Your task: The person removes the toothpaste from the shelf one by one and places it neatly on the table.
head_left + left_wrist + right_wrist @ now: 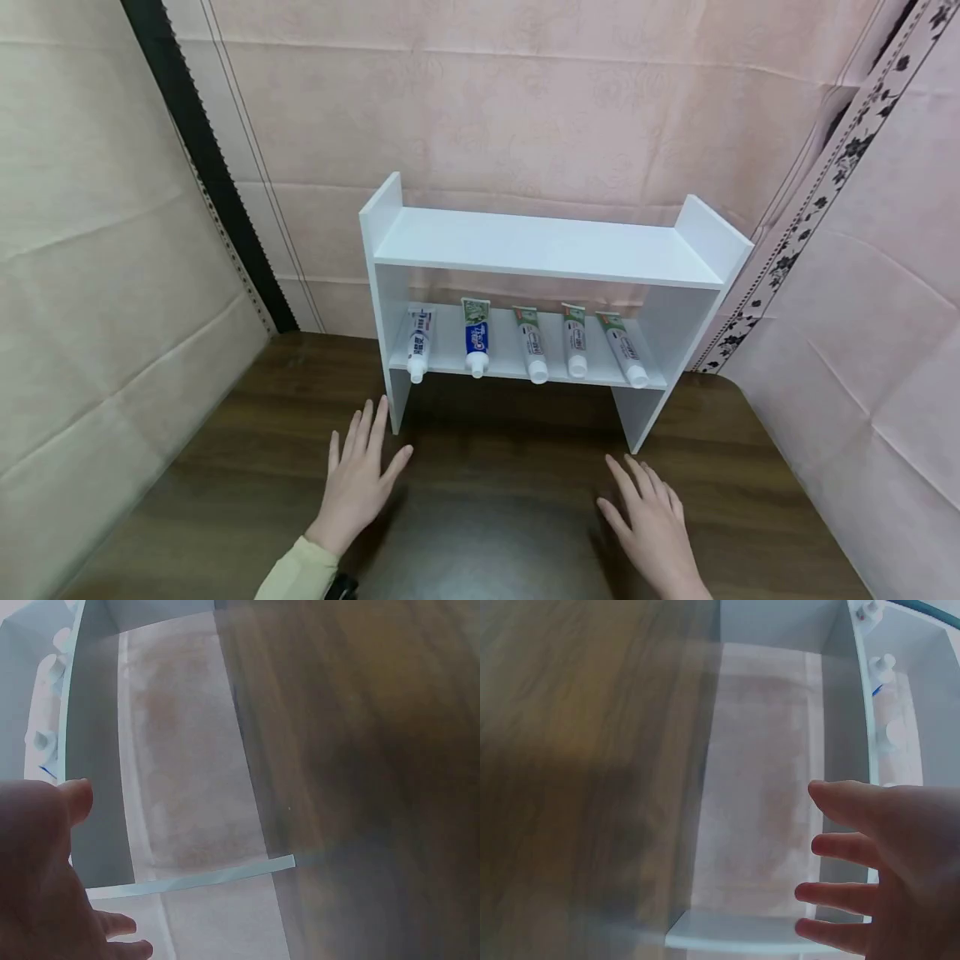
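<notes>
While five tubes [477,333] are lying in a white rack [540,243], left hand [358,483] and right hand [651,525] are gripping nothing

As the left hand is spreading its straight fingers beside the rack's left panel, the right hand is reaching toward the foot of the right panel, fingers extended, slightly apart. Can't tell if fingertips are touching the rack. Tubes are resting in a row on the lower shelf [446,333], white caps facing front at its edge. From the left: white-and-blue, blue with a green end, then three white with green ends, the rightmost slanting. The rack is standing on a brown worktop [510,533]; pale cloth [540,117] is hanging behind and at both sides. A light sleeve [300,571] is covering the left forearm, a black band [342,586] showing at the wrist.
</notes>
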A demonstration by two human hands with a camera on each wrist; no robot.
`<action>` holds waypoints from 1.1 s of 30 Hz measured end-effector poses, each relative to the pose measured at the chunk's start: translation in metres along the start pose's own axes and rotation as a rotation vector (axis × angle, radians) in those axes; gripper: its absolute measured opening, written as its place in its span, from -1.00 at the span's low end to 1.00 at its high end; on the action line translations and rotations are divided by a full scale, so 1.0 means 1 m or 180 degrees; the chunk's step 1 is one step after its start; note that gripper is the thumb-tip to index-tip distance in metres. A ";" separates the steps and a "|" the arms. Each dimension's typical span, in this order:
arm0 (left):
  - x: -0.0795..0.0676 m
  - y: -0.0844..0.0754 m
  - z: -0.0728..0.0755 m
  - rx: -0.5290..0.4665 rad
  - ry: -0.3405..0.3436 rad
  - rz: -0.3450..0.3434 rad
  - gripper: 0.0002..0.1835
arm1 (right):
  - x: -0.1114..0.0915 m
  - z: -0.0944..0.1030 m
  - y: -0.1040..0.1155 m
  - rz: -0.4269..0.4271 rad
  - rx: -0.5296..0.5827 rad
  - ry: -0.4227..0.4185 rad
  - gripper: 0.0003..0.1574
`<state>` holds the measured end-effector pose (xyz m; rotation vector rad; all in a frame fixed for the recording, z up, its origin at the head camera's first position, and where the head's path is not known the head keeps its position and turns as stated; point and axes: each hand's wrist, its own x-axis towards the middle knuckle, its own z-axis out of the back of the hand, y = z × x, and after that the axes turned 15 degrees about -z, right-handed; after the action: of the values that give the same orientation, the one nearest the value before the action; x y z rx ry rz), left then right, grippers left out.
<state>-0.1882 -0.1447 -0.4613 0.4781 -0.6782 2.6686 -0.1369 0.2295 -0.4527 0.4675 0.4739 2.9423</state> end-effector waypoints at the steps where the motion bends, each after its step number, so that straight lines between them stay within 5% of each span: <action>1: 0.002 0.000 0.000 -0.0039 -0.0017 0.0008 -0.11 | 0.000 0.000 0.003 0.0021 0.0039 -0.0026 -0.28; 15: 0.033 0.011 -0.002 -0.0724 -0.0466 0.0135 -0.02 | 0.007 -0.003 0.048 0.0347 0.0383 -0.0240 -0.24; 33: 0.074 0.023 -0.013 -0.1323 -0.0857 0.0097 0.06 | 0.015 -0.015 0.095 0.0616 0.0612 0.0168 -0.26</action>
<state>-0.2659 -0.1391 -0.4520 0.7144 -1.2908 2.4131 -0.1632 0.1381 -0.4308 0.4831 0.7640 3.1151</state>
